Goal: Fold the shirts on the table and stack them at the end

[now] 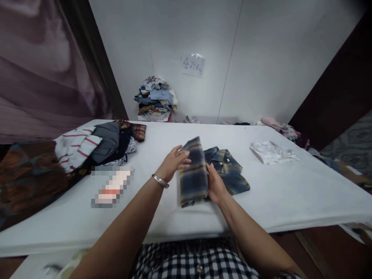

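A plaid shirt (232,181) in blue, black and tan lies partly folded on the white-covered table, its collar and a button showing on the right. Its left part is a folded panel (193,174), raised and tilted off the table. My left hand (173,162), with a silver bracelet at the wrist, has its fingers spread at the panel's left edge; whether it presses the cloth is unclear. On the panel's right edge, my right hand (215,184) grips the fold, its fingertips partly hidden by the cloth.
A heap of clothes (107,141) covers the table's left side, with a pixelated patch (112,186) beside it. A white folded garment (270,152) lies to the right. Stacked clothes (157,99) stand at the back wall under a handwritten sign (193,66). More clothes (281,128) line the far right edge.
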`<state>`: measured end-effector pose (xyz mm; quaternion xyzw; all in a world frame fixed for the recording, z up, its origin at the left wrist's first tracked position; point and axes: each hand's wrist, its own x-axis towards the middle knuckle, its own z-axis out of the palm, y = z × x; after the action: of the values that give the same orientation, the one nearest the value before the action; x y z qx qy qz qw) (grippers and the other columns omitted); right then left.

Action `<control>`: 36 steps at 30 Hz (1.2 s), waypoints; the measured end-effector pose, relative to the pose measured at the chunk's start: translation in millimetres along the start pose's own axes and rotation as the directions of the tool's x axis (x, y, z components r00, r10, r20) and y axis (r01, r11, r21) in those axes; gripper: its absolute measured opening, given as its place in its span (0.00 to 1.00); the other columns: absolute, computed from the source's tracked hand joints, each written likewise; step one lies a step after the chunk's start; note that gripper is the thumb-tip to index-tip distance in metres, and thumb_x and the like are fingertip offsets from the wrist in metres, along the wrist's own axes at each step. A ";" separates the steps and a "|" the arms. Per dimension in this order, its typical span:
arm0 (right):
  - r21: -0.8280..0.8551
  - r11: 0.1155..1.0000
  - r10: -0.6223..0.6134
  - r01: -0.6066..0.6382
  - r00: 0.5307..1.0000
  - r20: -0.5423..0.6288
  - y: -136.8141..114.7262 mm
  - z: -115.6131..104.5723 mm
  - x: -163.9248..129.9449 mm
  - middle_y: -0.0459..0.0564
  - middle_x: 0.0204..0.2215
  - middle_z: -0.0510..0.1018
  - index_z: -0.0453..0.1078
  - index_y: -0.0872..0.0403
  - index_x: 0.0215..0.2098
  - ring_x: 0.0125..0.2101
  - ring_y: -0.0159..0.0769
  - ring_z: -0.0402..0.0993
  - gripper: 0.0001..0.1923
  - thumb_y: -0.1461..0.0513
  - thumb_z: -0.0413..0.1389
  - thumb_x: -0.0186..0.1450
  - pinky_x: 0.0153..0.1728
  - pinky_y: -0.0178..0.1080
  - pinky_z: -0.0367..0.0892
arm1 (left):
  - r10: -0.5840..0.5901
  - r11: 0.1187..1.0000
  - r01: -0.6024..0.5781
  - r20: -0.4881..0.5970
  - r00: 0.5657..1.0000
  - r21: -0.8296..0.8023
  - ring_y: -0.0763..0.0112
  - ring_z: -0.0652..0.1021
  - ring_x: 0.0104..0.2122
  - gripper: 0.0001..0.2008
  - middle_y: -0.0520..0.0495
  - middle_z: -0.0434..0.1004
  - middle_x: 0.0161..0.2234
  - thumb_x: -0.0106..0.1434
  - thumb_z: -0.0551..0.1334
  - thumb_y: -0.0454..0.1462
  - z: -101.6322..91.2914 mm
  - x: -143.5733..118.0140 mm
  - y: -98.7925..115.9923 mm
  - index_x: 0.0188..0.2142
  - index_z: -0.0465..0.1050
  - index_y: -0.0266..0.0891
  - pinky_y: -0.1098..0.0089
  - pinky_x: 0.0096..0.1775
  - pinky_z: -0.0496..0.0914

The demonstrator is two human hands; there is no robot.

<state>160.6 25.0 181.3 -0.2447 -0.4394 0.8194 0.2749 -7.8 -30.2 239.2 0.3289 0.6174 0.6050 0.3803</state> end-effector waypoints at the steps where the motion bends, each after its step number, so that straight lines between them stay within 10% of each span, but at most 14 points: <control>1: 0.021 0.999 0.027 -0.026 0.999 -0.022 -1.3 -9.9 -0.3 0.55 0.50 0.76 0.59 0.51 0.61 0.47 0.45 0.74 0.34 0.42 0.47 0.63 0.45 0.48 0.70 | 0.044 0.997 -0.042 -0.027 0.999 0.072 0.63 0.78 0.43 0.32 0.35 0.67 0.56 0.60 0.61 0.42 8.2 2.0 -9.6 0.61 0.54 0.37 0.60 0.44 0.74; 9: -0.059 0.998 -0.008 0.003 0.997 -0.080 -5.3 -35.4 9.3 0.46 0.38 0.80 0.60 0.50 0.59 0.37 0.42 0.77 0.38 0.65 0.59 0.49 0.41 0.45 0.71 | 0.336 0.663 -0.216 -0.026 0.942 0.717 0.57 0.60 0.63 0.26 0.36 0.59 0.63 0.63 0.55 0.46 26.8 -11.4 -104.2 0.57 0.62 0.36 0.54 0.63 0.54; 24: -0.155 0.987 -0.091 0.047 0.953 -0.289 -1.9 -80.1 22.7 0.52 0.45 0.77 0.58 0.51 0.61 0.44 0.45 0.74 0.42 0.61 0.63 0.49 0.49 0.49 0.67 | 0.265 0.324 -0.219 0.134 0.955 0.920 0.49 0.52 0.65 0.32 0.35 0.54 0.65 0.63 0.51 0.53 58.8 -20.3 -108.7 0.60 0.61 0.38 0.45 0.62 0.47; 31: -0.288 0.930 -0.328 0.227 0.865 -0.380 -0.5 -99.3 -23.7 0.55 0.53 0.72 0.67 0.50 0.52 0.50 0.44 0.70 0.35 0.53 0.67 0.47 0.52 0.48 0.65 | 0.290 0.236 -0.208 0.135 0.947 0.949 0.46 0.53 0.65 0.32 0.32 0.55 0.64 0.62 0.53 0.52 69.6 -17.0 -114.5 0.60 0.62 0.35 0.43 0.61 0.47; 36: -0.124 0.992 -0.041 -0.025 0.861 -0.506 3.6 -110.3 -78.9 0.55 0.41 0.78 0.68 0.52 0.45 0.34 0.41 0.78 0.29 0.52 0.68 0.49 0.28 0.41 0.75 | 0.235 0.296 -0.205 0.137 0.962 0.933 0.47 0.53 0.65 0.32 0.34 0.54 0.64 0.61 0.53 0.52 64.5 -13.3 -109.6 0.60 0.62 0.37 0.43 0.61 0.49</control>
<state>288.2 35.5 136.3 -0.4668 -0.4034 0.6955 0.3683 60.7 -15.3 132.2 0.5610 0.8061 0.1867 0.0256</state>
